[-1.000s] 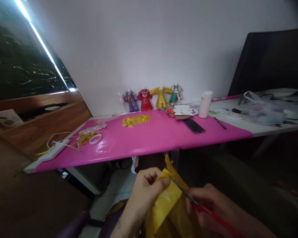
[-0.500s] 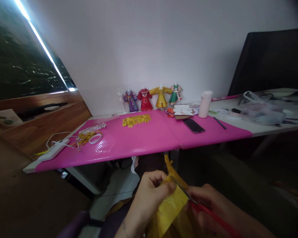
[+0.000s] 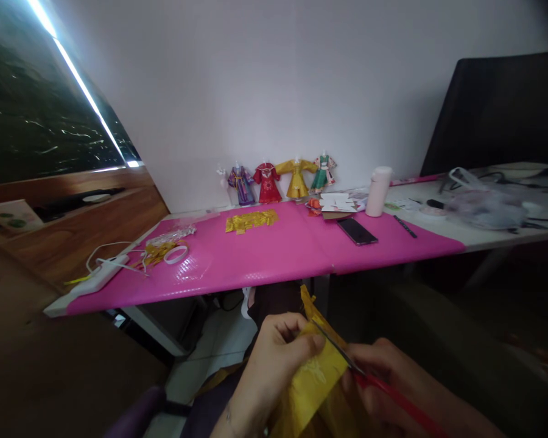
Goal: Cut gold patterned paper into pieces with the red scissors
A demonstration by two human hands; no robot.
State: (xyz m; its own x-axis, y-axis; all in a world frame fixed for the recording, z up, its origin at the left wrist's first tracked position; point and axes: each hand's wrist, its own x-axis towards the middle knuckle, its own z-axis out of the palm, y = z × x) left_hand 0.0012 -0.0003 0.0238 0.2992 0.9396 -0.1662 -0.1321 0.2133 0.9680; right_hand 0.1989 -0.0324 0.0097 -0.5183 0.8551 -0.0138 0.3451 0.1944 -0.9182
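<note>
Left hand: fingers pinch yellow cloth | right hand: fingers are curled round scissors | both before worktop's near edge

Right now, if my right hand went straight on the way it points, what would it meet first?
The yellow cloth, most likely: the scissors in your right hand are at it. Your left hand looks close to their tip, but depth is unclear.
</note>
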